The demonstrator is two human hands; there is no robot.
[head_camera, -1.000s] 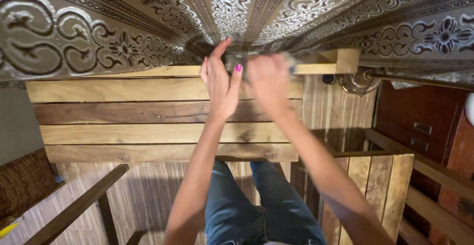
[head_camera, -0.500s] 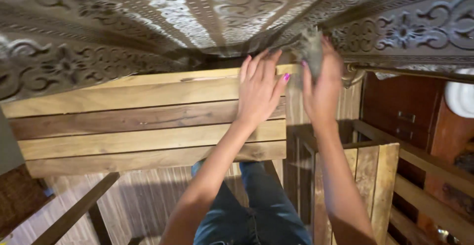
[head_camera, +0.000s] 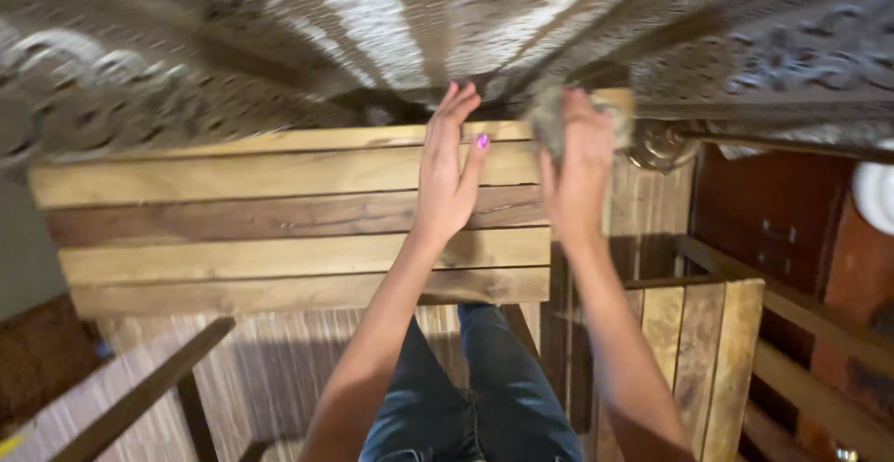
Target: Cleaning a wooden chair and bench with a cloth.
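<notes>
My left hand (head_camera: pixel 447 173) is raised with its fingers straight and together, pink polish on the thumbnail, its fingertips at the lower edge of an embossed silver-grey patterned panel (head_camera: pixel 391 33). My right hand (head_camera: pixel 575 164) is beside it, closed around a small greyish wad that looks like a cloth (head_camera: pixel 549 117), pressed against the panel's edge by the corner of a wooden slatted frame (head_camera: pixel 279 220). Both forearms reach up from below, over my blue jeans (head_camera: pixel 466 397).
A brass-coloured knob and rod (head_camera: pixel 656 145) sit just right of my right hand. Dark red-brown wooden furniture (head_camera: pixel 782 220) stands at the right. More wooden slats (head_camera: pixel 708 360) and a dark rail (head_camera: pixel 149 387) lie lower down over a striped floor.
Both hands have shifted rightward along the panel's edge toward the frame's corner and the brass knob. The right hand still holds the wad; the view has blurred and swung.
</notes>
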